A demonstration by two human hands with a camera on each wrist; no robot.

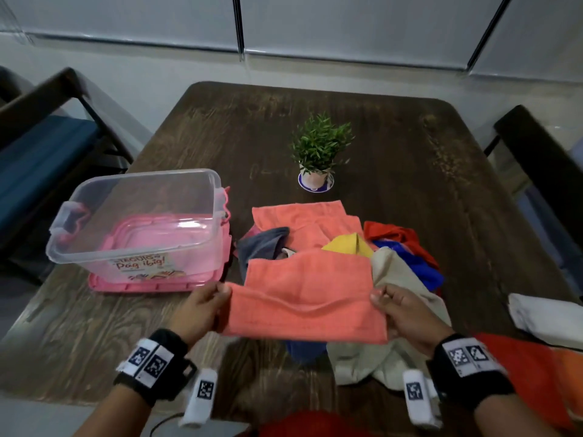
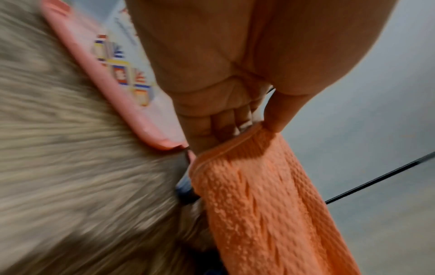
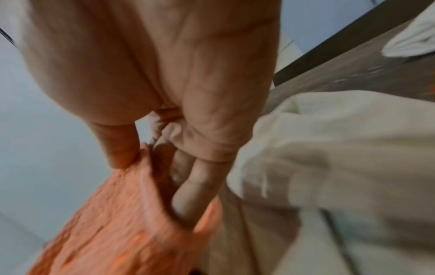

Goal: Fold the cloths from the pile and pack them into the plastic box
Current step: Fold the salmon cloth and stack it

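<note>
Step in hand, judged: first fold of coral cloth [image 1: 307,305], lifted off the pile [image 1: 347,247] and stretched between both hands.

Left hand [image 1: 202,307] pinching the cloth's left corner, thumb on top, fingers curled beneath; same pinch plain in left wrist view, hem caught between thumb and fingertips [image 2: 221,128]. Right hand [image 1: 399,305] pinching the right corner likewise; in right wrist view thumb presses the edge, fingers [image 3: 193,188] tucked behind.

Position: cloth at 6 o'clock of the pile, held above the near part of the table [image 1: 410,137], over a cream cloth [image 1: 394,269] and a dark blue one. Plastic box [image 1: 138,228] at 9 o'clock of the cloth, apart from it, standing on its pink lid [image 1: 151,287]; no cloth visible inside.

Orientation: long axis runs 9 to 3 o'clock, hand to hand. Top edge sags in the middle; far portion drapes away toward 12 o'clock.

To do well:
1. Pull the 2 corners apart along the 9–3 line until the sag goes.
2. Keep both pinches level, so hems meet square.
3. Bring held edge onto opposite edge, then smooth flat on bare table rather than on the pile.
4. Fold again across the long axis to suit the box.

Risk: loose cloths below may get dragged along.

Potted plant [image 1: 318,149] at 12 o'clock, well apart.
</note>
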